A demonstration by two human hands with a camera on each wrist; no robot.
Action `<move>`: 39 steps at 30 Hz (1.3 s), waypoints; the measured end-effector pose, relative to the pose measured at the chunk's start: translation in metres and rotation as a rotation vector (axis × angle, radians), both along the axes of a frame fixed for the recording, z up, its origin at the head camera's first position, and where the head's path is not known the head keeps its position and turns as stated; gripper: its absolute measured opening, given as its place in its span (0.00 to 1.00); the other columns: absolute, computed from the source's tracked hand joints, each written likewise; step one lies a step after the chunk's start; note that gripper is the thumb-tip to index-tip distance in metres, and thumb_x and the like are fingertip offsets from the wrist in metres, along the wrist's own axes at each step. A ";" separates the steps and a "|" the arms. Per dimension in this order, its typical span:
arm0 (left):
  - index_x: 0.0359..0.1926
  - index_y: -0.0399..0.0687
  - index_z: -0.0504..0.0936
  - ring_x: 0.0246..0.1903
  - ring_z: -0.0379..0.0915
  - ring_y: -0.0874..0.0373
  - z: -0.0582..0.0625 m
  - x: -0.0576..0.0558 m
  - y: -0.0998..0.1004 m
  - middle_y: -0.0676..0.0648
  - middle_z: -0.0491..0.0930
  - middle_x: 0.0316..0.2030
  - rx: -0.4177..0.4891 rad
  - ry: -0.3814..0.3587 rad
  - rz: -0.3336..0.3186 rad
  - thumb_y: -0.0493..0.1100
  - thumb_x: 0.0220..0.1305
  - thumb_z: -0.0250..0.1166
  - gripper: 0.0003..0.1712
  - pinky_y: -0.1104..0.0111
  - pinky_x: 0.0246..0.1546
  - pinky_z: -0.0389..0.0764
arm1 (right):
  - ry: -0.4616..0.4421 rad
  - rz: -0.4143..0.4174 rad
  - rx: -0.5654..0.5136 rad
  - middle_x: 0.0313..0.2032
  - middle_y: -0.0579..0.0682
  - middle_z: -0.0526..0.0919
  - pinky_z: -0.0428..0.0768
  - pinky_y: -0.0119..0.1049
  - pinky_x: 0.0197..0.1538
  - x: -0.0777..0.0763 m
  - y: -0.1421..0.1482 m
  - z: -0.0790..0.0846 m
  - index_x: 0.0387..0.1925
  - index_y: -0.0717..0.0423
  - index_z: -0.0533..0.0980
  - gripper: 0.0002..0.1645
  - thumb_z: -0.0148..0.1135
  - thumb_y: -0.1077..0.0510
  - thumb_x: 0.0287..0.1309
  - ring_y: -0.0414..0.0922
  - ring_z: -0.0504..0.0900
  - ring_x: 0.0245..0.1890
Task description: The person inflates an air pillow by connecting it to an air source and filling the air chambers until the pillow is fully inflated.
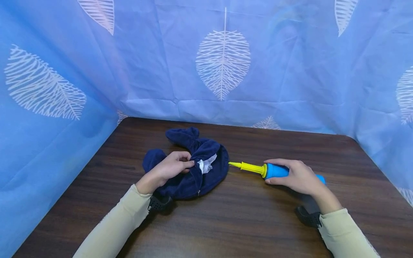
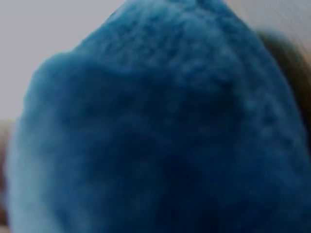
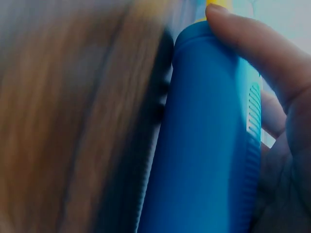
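A dark blue plush cloth piece [image 1: 180, 188] lies rumpled on the table, with a zipper opening that shows white plastic-like material [image 1: 207, 164] inside. My left hand [image 1: 171, 165] pinches the cloth beside that opening. Blurred blue fabric [image 2: 160, 126] fills the left wrist view and hides the fingers there. To the right, a hand air pump [image 1: 277, 171] with a blue barrel and yellow nozzle points left, its tip close to the cloth's right edge. My right hand [image 1: 298, 175] grips the barrel; in the right wrist view the thumb [image 3: 257, 43] lies along the pump's collar end.
The dark wood table [image 1: 226, 229] has rounded far corners. Blue curtain [image 1: 284, 71] with white leaf prints hangs behind it and along both sides. A black wrist device [image 1: 159, 202] is on the left wrist and another [image 1: 308, 216] on the right.
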State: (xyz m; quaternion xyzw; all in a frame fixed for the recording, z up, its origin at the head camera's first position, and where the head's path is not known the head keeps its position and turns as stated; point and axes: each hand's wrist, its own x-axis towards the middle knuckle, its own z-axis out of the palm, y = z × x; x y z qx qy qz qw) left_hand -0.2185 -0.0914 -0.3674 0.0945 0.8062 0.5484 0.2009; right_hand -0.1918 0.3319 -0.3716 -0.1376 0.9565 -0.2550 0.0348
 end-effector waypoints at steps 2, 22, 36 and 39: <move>0.30 0.49 0.73 0.46 0.78 0.53 0.000 -0.001 0.000 0.52 0.72 0.35 -0.008 0.003 -0.001 0.41 0.82 0.59 0.16 0.62 0.50 0.71 | -0.008 0.024 -0.018 0.60 0.61 0.85 0.78 0.41 0.39 0.000 -0.005 0.001 0.71 0.41 0.79 0.42 0.80 0.36 0.58 0.50 0.80 0.44; 0.70 0.65 0.83 0.15 0.54 0.57 0.004 0.008 0.008 0.44 0.77 0.72 -0.162 0.322 -0.090 0.33 0.80 0.55 0.28 0.68 0.27 0.67 | 0.029 0.056 0.023 0.58 0.60 0.87 0.77 0.40 0.39 0.003 -0.034 0.001 0.70 0.40 0.80 0.41 0.80 0.36 0.58 0.48 0.81 0.42; 0.58 0.60 0.91 0.80 0.61 0.39 0.000 0.001 0.008 0.41 0.68 0.78 -0.225 0.347 -0.194 0.40 0.82 0.52 0.21 0.45 0.64 0.71 | 0.044 0.043 0.051 0.57 0.60 0.87 0.76 0.40 0.38 0.002 -0.035 -0.001 0.70 0.39 0.80 0.41 0.79 0.34 0.58 0.49 0.81 0.41; 0.51 0.56 0.92 0.72 0.70 0.40 0.001 0.003 0.013 0.42 0.74 0.71 -0.209 0.365 -0.137 0.47 0.82 0.59 0.15 0.43 0.68 0.73 | 0.044 0.036 0.052 0.56 0.60 0.87 0.77 0.40 0.38 0.002 -0.035 -0.001 0.70 0.39 0.80 0.41 0.79 0.34 0.58 0.49 0.81 0.41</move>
